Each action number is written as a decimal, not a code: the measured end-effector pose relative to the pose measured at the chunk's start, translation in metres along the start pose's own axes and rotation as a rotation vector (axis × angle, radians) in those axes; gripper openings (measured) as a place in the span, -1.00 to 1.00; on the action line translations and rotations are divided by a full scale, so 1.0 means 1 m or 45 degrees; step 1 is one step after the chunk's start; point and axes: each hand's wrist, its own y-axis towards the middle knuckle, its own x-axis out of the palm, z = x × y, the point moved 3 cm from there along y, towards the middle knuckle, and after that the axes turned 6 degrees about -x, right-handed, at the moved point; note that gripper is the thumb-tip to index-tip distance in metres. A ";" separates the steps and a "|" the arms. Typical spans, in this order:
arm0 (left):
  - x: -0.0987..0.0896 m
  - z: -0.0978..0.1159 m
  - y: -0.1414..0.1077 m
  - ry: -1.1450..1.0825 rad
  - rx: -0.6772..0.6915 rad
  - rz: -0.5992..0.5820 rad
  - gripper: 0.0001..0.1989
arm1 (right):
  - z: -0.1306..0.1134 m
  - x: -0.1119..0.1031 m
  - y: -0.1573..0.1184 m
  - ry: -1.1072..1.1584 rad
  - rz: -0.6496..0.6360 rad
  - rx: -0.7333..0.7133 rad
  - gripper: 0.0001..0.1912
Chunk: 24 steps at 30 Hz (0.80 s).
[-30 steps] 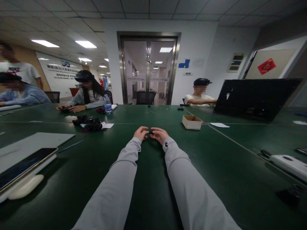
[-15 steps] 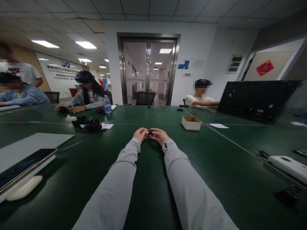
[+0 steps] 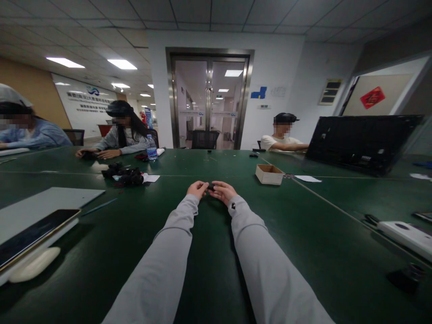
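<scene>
Both my hands meet over the green table, close together, with a small black object between their fingertips. Its kind is too small to make out. My left hand pinches it from the left side. From the right, my right hand grips it between thumb and fingers. Much of the object is hidden by the fingers. An open cardboard box stands beyond my right hand.
A phone, a pale mouse and a grey laptop lie at left. Black gear and a water bottle sit farther back. At right are a power strip and a large black screen. Several people sit around the table.
The small object has turned slightly between my fingers, and its light end no longer shows. My arms have barely moved. At far left, a standing person is no longer in view.
</scene>
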 end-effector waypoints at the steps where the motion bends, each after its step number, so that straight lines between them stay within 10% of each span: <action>1: -0.001 0.001 0.000 -0.008 -0.011 0.017 -0.73 | 0.000 0.000 0.000 -0.006 -0.016 -0.003 -0.72; 14: -0.020 0.026 -0.037 -0.269 -0.202 0.169 -0.80 | 0.002 0.044 -0.020 -0.609 -0.136 -0.161 -0.35; 20: -0.111 0.043 -0.098 0.120 -0.250 -0.100 -0.81 | -0.096 0.004 -0.100 -1.501 -0.444 -0.401 -0.69; 24: -0.199 0.041 -0.147 0.380 -0.388 -0.073 -0.85 | -0.178 -0.080 -0.170 -1.993 -0.196 -0.338 -0.66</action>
